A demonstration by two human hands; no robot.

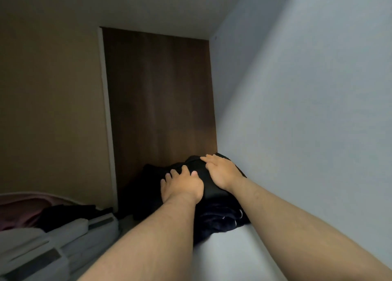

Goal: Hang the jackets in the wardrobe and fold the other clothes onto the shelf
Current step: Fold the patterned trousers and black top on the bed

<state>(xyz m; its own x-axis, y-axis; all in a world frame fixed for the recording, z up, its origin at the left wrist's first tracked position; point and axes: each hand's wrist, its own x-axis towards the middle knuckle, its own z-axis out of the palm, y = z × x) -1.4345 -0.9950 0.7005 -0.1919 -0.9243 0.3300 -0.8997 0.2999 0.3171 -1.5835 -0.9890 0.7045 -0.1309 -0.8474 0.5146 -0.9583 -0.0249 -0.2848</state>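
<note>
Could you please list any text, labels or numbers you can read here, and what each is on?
None can be read. The black clothes, the shelf, the brown panel and the white wall bear no visible text; the dim pile at lower left is too blurred to tell.

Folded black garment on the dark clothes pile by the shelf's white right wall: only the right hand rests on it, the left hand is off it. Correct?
No. The head view shows both hands on the folded black garment: the right hand rests on it, and the left hand does too. It does top the dark clothes pile by the white right wall.
</note>
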